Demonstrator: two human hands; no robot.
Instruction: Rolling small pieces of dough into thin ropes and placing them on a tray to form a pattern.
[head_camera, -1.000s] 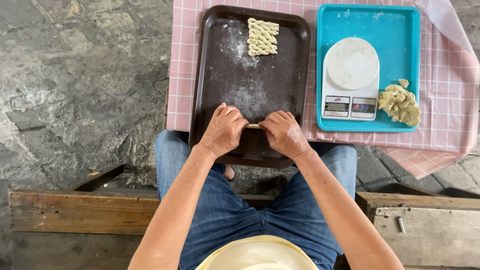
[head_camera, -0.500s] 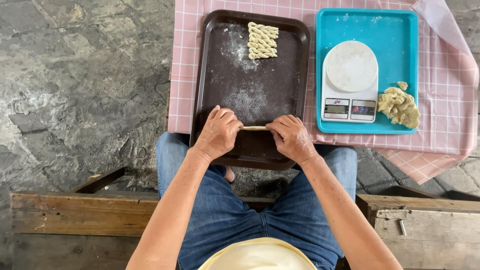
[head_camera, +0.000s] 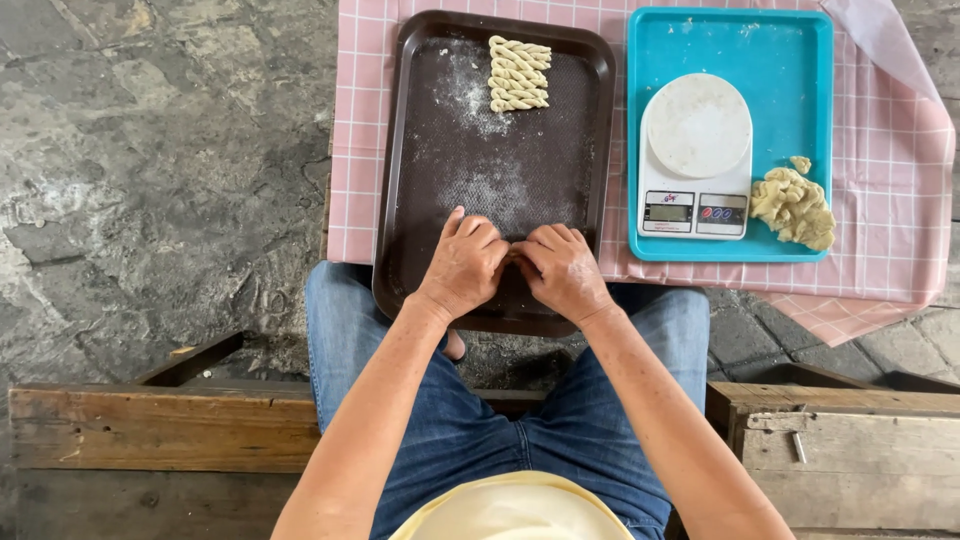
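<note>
While curled together, both hands (head_camera: 515, 265) grip a dough piece (head_camera: 513, 250) (mostly hidden) over the brown tray (head_camera: 400, 200).

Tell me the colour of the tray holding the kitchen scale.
Bright turquoise blue tray, seen clearly in the head view, with a white kitchen scale on it.

- Illumination was soft, even daylight; no single source could be identified.
- Shadows were faint, with a weak one beneath the brown tray (head_camera: 400, 200) edge.
- Mild sheen showed on the turquoise tray (head_camera: 790, 60); no harsh glare was recorded.
- Focus was sharp throughout, with no motion blur.
- Edge distortion was negligible.
</note>
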